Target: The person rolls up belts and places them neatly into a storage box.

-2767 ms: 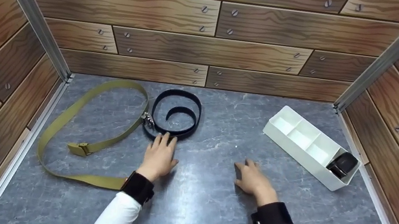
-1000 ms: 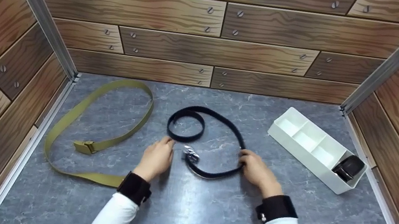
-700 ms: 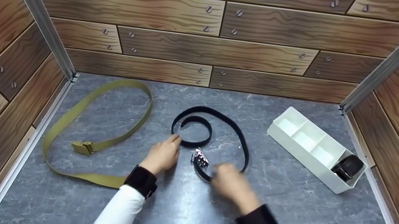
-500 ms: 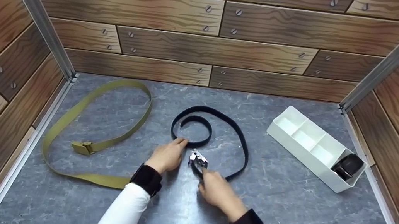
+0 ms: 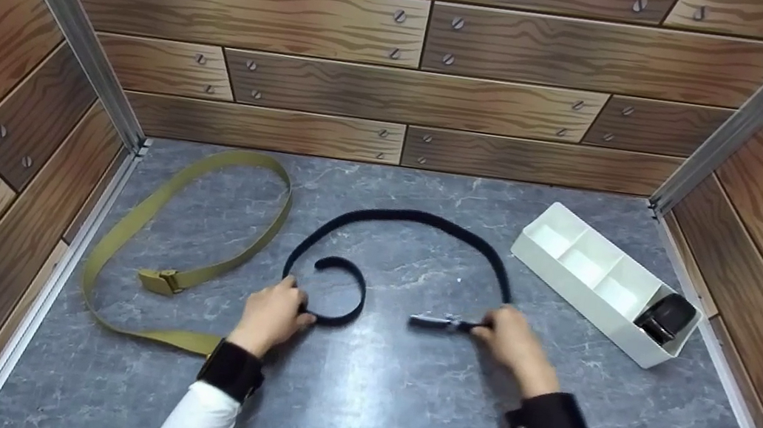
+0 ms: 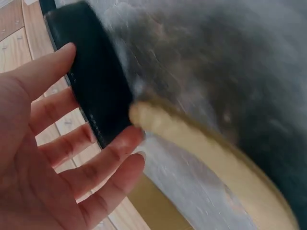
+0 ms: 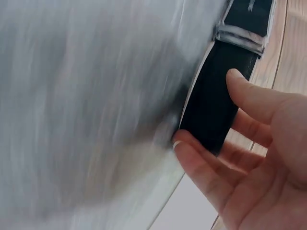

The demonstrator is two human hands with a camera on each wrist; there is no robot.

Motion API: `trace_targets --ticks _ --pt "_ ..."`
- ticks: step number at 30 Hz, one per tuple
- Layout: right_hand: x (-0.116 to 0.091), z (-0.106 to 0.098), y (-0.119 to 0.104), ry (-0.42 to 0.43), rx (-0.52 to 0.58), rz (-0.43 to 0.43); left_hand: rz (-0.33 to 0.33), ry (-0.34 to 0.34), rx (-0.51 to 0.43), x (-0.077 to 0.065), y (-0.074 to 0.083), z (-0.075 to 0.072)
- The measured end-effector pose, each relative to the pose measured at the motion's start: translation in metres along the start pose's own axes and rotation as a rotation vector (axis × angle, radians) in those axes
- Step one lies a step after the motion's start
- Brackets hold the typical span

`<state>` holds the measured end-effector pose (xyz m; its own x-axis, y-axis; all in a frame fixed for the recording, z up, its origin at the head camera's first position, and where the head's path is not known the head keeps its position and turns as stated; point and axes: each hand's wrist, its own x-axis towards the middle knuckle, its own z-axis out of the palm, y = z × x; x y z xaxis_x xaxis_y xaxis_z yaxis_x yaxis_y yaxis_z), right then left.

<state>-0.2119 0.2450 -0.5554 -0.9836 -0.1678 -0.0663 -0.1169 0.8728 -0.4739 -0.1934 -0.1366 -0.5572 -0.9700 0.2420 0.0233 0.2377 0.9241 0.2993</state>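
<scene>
A black belt (image 5: pixel 411 216) stands on edge in a wide arc across the middle of the floor, its left end curled in a small loop. My left hand (image 5: pixel 269 314) grips the strap beside that loop; in the left wrist view, thumb and fingers lie either side of the black strap (image 6: pixel 91 72). My right hand (image 5: pixel 516 345) pinches the belt close to its silver buckle (image 5: pixel 432 323), which points left. In the right wrist view, a metal keeper (image 7: pixel 240 39) crosses the strap (image 7: pixel 211 96) just beyond my thumb.
An olive webbing belt (image 5: pixel 124 238) lies in a large open loop at left, partly behind my left wrist. At right stands a white divided box (image 5: pixel 565 288) with a rolled black belt (image 5: pixel 667 317) in its nearest compartment. Wood-patterned walls (image 5: pixel 398 93) enclose the grey floor.
My hands have moved apart, the left toward me and leftward, the right to the right. Both now grip the black belt, its arc is wider, and the buckle has shifted right.
</scene>
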Motion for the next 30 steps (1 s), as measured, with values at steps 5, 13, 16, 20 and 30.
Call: trace_targets --ticks 5,13,16,20,30 --pt "0.002 -0.018 0.022 0.019 -0.068 0.037 0.13 0.062 -0.024 -0.019 0.007 0.006" --pt "0.0 -0.007 -0.014 0.076 -0.145 -0.027 0.304 0.096 -0.017 -0.033 0.036 0.016" --pt "-0.003 0.01 -0.043 0.097 -0.075 -0.079 0.31 0.055 -0.021 -0.033 0.046 0.015" --pt "-0.009 0.037 -0.077 0.108 -0.004 -0.154 0.336 -0.011 -0.065 -0.031 0.057 0.015" --pt "-0.01 0.069 -0.104 0.111 0.017 -0.127 0.194 0.153 -0.119 -0.025 0.052 0.015"
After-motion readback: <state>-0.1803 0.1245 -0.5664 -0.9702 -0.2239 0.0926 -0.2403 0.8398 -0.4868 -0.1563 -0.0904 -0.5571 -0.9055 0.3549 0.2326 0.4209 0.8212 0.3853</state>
